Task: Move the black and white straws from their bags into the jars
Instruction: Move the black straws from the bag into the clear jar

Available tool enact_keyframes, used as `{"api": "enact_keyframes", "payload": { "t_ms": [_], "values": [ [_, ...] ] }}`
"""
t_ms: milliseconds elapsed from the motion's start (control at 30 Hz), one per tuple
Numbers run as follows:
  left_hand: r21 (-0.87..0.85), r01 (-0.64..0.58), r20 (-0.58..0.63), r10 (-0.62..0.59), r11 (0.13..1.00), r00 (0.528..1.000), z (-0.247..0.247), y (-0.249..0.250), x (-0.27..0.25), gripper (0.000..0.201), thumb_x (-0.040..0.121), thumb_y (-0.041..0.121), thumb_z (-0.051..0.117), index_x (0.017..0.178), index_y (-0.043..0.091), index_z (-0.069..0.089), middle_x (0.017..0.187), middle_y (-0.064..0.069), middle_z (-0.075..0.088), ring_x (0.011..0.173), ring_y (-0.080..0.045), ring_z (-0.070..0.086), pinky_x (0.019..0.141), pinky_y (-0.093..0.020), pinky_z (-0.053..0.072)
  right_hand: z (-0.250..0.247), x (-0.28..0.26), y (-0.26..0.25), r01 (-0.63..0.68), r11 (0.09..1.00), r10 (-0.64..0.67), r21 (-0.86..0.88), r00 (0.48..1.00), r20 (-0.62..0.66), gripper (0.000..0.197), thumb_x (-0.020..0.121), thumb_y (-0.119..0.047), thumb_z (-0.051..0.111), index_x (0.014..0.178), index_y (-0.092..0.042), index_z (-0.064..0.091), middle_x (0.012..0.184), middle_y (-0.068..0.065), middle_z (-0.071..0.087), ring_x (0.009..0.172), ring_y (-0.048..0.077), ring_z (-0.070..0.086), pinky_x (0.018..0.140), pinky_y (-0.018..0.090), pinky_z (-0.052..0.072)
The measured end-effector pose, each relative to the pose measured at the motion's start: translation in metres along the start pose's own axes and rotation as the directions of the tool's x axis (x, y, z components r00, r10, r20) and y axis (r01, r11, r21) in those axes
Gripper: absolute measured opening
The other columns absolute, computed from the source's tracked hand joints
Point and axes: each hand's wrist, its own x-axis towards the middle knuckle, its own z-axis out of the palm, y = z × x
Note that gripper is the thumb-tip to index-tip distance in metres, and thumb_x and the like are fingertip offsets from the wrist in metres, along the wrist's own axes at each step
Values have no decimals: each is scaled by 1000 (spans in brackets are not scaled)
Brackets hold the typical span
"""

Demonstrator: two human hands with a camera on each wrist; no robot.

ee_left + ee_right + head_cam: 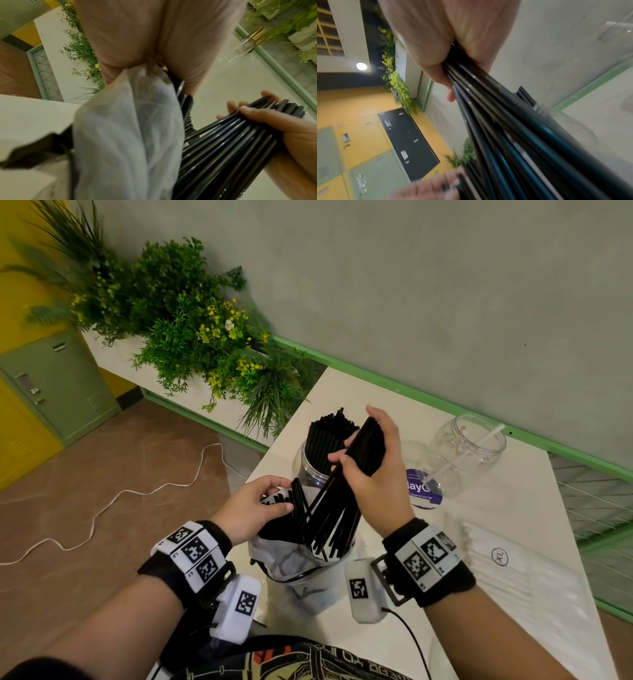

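Head view, table (513,508): white top carrying both jars and both bags; its near edge is cut off by the frame and by the person's clothing.
White-straw bag (507,573): lies flat at 4 o'clock from the hands, apparently untouched; print reads "XL"; the count of straws inside cannot be made out.
Black-straw bag (291,559): translucent, standing upright at the near table edge, at 6 o'clock from the black jar; judged to be held open-mouthed so straws draw out lengthwise. Its base is hidden behind the wrist cameras.
Black jar (313,463): clear, already packed with upright black straws; lower wall hidden by the hands.
Empty jar (469,446): at 2 o'clock from the hands, holding a single white straw leaning on its rim; judged reserved for the white straws.
Right hand (371,474): fingers and thumb wrapped round the upper part of a bundle of black straws (335,505), whose lower ends fan out inside the bag mouth; bundle tilted toward 1 o'clock, presumably aimed at the black jar.
Left hand (255,508): pinches the bag rim together with a few straws, steadying the bag against the pull; the left wrist view shows film gathered between the fingers (120,40).
Purple label (423,491): partly hidden by the right hand; wording incomplete.
Right wrist view: blurred; only straws and thumb are legible.
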Motion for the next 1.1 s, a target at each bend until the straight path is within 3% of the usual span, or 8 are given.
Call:
{"api": "enact_keyframes", "payload": {
  "t_ms": [133,233,400,567,733,933,1000,1100],
  "values": [
    [1,19,8,-19,1000,1000,1,4,-1,36,70,31,75,103,36,62,114,-13,62,104,-22,60,101,-43,44,-4,14,-7,-4,1000,4,-19,1000,9,67,84,6,61,132,-34,35,92,-3,56,85,15,64,88,51,51],
    [0,19,17,-19,1000,1000,1,4,1,33,76,24,76,103,37,62,115,-15,61,103,-22,59,103,-44,43,1,14,-7,-5,998,7,-66,999,34,67,85,8,60,132,-33,35,91,-5,55,81,10,62,89,49,50],
    [42,27,-8,-27,999,1000,-3,1,0,30,80,22,75,102,38,62,115,-11,60,105,-16,56,101,-35,39,-15,32,-13,-40,996,49,77,993,-111,69,83,9,62,132,-32,36,90,-1,54,87,28,63,85,53,54],
    [19,35,-3,-35,999,999,-4,2,-3,40,67,37,72,106,36,63,113,-11,60,97,-16,58,103,-43,42,-37,65,-26,48,987,6,150,941,-338,71,82,13,61,135,-22,30,91,7,50,79,7,61,80,28,54],
    [2,34,-14,-34,999,999,-2,0,-2,33,82,14,72,109,30,63,112,-12,57,93,-15,56,102,-41,43,-30,90,-26,84,973,25,214,887,-461,71,82,8,59,129,-35,29,96,8,52,84,23,64,87,53,54],
    [13,32,-29,-32,999,999,-3,-1,-4,34,82,14,72,112,27,63,104,-3,54,97,-11,54,89,-27,41,-16,87,-14,112,991,-71,75,908,-414,65,85,14,51,136,-17,24,93,5,49,75,-1,62,80,23,52],
    [11,35,-32,-34,999,999,-4,-2,-6,33,82,14,72,111,28,63,102,0,55,98,-11,53,92,-28,41,-14,79,-11,100,994,-73,52,926,-371,63,87,15,46,137,-17,24,93,5,49,80,3,66,85,33,55],
    [6,36,-38,-36,999,999,-5,-4,-6,33,82,15,72,109,30,63,99,3,54,97,-11,53,96,-31,40,-12,68,-12,141,990,-133,6,943,-305,62,88,13,45,135,-22,24,96,8,52,89,21,69,90,52,51]
  ]
}}
